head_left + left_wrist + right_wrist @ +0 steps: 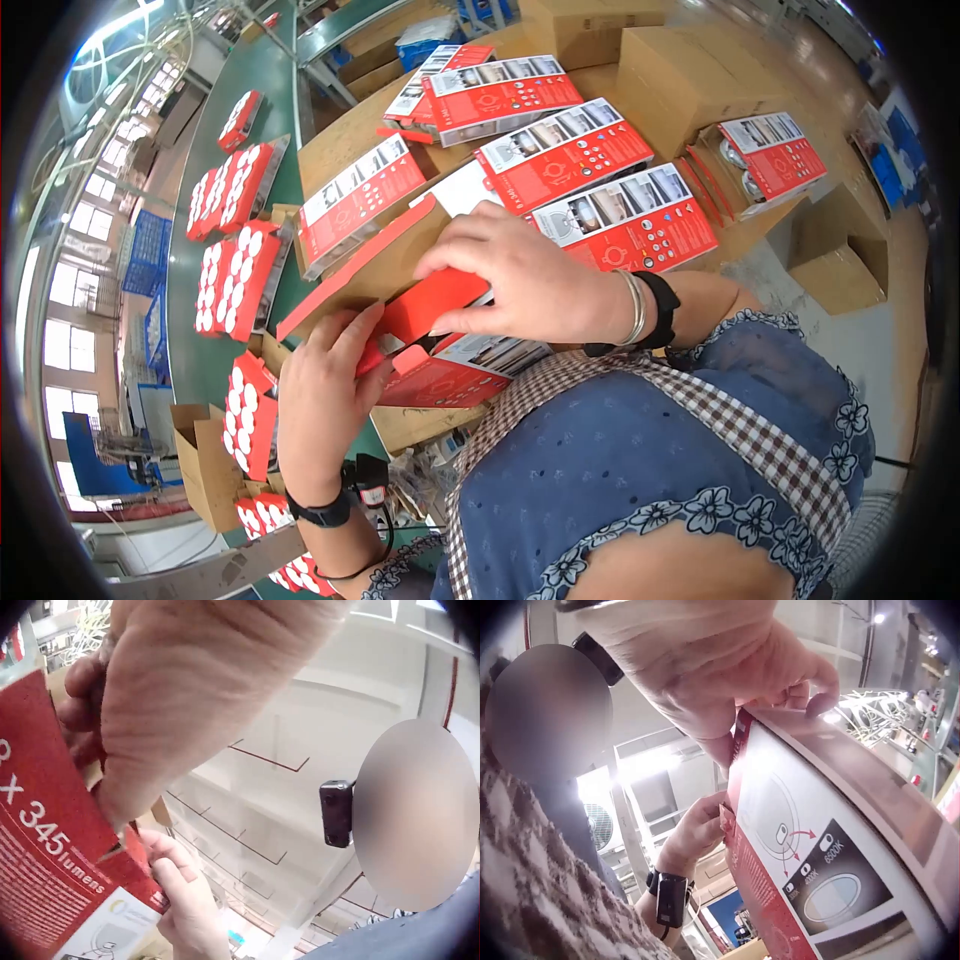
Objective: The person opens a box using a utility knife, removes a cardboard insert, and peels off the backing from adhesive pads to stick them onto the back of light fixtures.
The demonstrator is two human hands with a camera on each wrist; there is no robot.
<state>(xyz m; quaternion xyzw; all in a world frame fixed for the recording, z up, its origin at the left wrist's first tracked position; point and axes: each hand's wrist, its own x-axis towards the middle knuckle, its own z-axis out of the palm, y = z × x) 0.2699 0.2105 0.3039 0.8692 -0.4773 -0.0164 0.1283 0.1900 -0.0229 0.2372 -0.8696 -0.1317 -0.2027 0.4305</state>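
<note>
A red and white printed box (440, 380) is held tilted before the person's body, its near end open with red flaps raised. The left hand (325, 400) grips the box at that end, fingertips around the flap edges. Fingers and thumb of the right hand (530, 280) pinch the red panel (435, 300) at the top. The left wrist view shows the box's "345 lumens" side (45, 847) below the left hand (202, 697), with the right hand (187, 900) at a corner. In the right wrist view the right hand (697, 667) holds the upper edge. The box's inside is mostly hidden.
Several similar boxes (565, 155) lie on the brown table, with a cardboard carton (700, 80) behind them. Packs with round white items (240, 280) stand on the green conveyor (270, 90) at left. An open carton (840, 260) is at right.
</note>
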